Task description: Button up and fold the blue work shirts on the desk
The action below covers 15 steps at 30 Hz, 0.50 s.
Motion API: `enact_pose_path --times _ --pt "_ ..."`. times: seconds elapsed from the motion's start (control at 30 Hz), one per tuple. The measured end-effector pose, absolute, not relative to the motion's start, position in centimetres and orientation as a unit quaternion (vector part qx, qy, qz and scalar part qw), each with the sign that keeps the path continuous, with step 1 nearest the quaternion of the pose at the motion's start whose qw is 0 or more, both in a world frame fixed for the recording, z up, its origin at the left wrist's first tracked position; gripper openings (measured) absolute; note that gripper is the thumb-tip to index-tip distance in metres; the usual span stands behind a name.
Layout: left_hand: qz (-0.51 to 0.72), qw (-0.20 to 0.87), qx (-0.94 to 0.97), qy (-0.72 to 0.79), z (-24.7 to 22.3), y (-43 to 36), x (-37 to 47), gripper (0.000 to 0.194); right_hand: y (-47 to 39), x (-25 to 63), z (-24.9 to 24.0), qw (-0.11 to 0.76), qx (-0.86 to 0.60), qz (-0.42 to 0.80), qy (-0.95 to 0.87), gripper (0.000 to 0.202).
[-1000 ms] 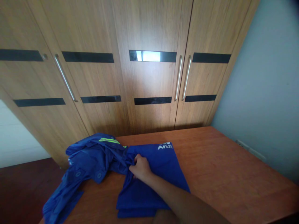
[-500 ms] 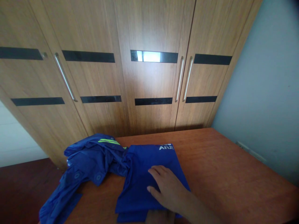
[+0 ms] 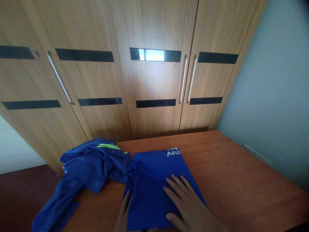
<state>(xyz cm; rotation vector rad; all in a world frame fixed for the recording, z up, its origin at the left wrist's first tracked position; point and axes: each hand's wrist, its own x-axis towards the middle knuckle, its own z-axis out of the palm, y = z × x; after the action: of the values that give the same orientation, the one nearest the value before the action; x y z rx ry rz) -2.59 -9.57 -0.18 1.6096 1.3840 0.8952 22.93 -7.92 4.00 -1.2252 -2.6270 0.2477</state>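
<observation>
soft cloth (image 3: pixel 152 180) reaches toward the far edge of the desk (image 3: pixel 236 183), likely best held underneath; right hand (image 3: pixel 190 206) flat, unclenched; left hand's (image 3: pixel 123 216) grip unclear.

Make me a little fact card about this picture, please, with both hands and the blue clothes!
left hand: at the left edge of the folded blue cloth; grip unclear
right hand: spread open over the folded blue cloth
folded cloth's marking: white letters near the far edge
crumpled blue garment: left of the folded cloth, with a bright yellow-green stripe
surface: reddish-brown tabletop
behind: wooden cupboard, doors closed
</observation>
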Motion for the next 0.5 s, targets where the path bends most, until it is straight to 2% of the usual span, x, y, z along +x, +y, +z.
enact_pose_path --times 0.17,0.37,0.5 --pt "0.401 0.474 0.547 0.562 0.4 -9.3 -3.4 0.053 -8.0 21.6 4.8 0.139 -0.429 0.127 -0.883 0.057" --pt "0.452 0.741 0.205 0.452 3.2 -7.9 -2.7 0.062 -7.9 21.8 4.6 0.150 -0.389 0.087 -0.905 0.065" --pt "0.440 0.756 0.126 0.468 4.2 -7.0 -1.8 0.067 -8.3 23.8 3.4 0.153 -0.390 0.028 -0.908 0.071"
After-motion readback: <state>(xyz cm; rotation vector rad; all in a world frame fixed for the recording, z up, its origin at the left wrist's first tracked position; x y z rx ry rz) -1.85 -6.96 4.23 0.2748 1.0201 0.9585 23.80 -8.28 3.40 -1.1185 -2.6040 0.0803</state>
